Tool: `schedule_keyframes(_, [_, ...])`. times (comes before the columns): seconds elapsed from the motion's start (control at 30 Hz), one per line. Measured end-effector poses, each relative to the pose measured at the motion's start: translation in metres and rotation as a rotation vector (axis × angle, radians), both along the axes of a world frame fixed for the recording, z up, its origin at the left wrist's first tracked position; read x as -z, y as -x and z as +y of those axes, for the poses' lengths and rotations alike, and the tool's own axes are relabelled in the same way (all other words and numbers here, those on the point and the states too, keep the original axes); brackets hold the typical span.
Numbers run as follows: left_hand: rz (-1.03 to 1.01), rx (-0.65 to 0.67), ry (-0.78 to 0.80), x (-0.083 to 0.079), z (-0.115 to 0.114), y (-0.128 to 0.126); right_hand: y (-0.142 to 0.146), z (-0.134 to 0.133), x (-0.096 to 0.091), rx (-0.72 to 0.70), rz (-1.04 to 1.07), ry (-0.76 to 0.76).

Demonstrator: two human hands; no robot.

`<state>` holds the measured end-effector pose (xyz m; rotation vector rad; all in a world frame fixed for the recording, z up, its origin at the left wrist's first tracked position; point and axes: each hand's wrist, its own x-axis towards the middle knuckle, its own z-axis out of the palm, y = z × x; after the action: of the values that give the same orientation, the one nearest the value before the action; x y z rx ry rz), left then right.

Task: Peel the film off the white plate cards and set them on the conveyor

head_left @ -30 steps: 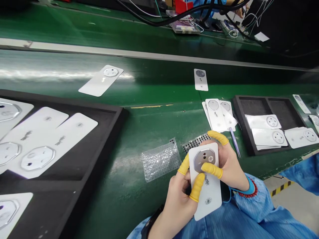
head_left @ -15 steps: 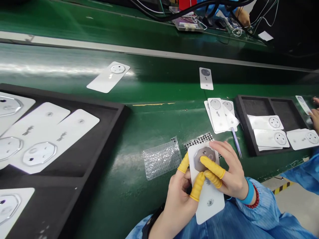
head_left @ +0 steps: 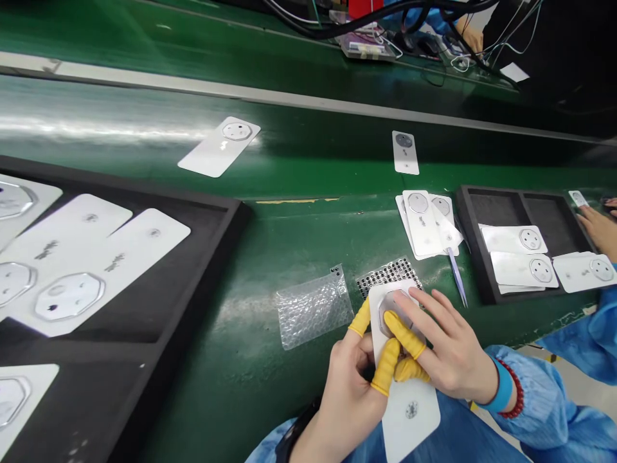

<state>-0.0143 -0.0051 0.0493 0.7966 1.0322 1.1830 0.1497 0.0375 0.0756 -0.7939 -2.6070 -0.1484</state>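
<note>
From the head view, the left hand (head_left: 349,399) and the right hand (head_left: 450,347) hold a white card (head_left: 409,421) low on the green belt (head_left: 294,235), at 6 o'clock. Both hands are closed on it. The left pinches its edge, and the right presses yellow finger cots (head_left: 405,335) on the round metal plate (head_left: 393,308) set in the card. The cots likely keep marks off the plate. Metal mesh (head_left: 388,275) lies at 12 o'clock, just touching the card, with bubble wrap (head_left: 313,310) at 10 o'clock. A stack of cards (head_left: 423,222) and tweezers (head_left: 457,280) sit at 1 o'clock, likely close to be easy to reach. More cards rest in a foam tray (head_left: 470,257) at 2 o'clock and a bigger foam tray (head_left: 212,238) at 10 o'clock. Past the smaller tray, another person's hand (head_left: 598,231) reaches in.
</note>
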Motion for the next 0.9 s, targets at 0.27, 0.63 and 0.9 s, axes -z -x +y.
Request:
schedule_keyframes(0.27, [-0.059,0.048,0.058,0.003,0.002,-0.002,-0.005,0.013,0.006,-0.183,0.191,0.307])
schedule_keyframes(0.63, [-0.108,-0.094,0.182,-0.002,0.0,-0.01,0.0,0.02,0.008,-0.106,0.627,0.51])
schedule_keyframes(0.9, [0.052,-0.213,0.128,-0.003,0.005,-0.009,0.004,0.01,0.033,0.119,1.06,1.107])
